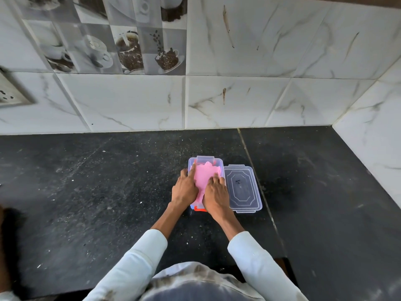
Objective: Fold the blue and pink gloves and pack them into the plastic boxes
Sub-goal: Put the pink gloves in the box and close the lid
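Black speckled stone forms the counter (108, 192), seen from above with pale sleeves (138, 257) reaching in from six o'clock. Just beyond the sleeves, both hands are laid palm-down on the pink glove (202, 178), which is pressed into an open clear plastic box (220, 165) near the middle of the counter. The left hand (184, 191) is placed at the nine o'clock side of the box, its fingers (192, 172) narrowly spread and stretched along the glove's left edge toward twelve o'clock. The right hand (217, 195) is set at the three o'clock side, its fingers (214, 178) close together and flat on the glove; nothing is gripped by either hand. A small red and blue part (198, 208) is seen under the wrists at the box's six o'clock end; what it belongs to cannot be told. Touching the box at three o'clock, a clear lid (243, 189) is laid flat on the counter. Farther off at twelve o'clock, a white marble-look tiled wall (238, 101) is met, with coffee-cup picture tiles (121, 46) at eleven o'clock and a socket plate (10, 92) at ten o'clock.
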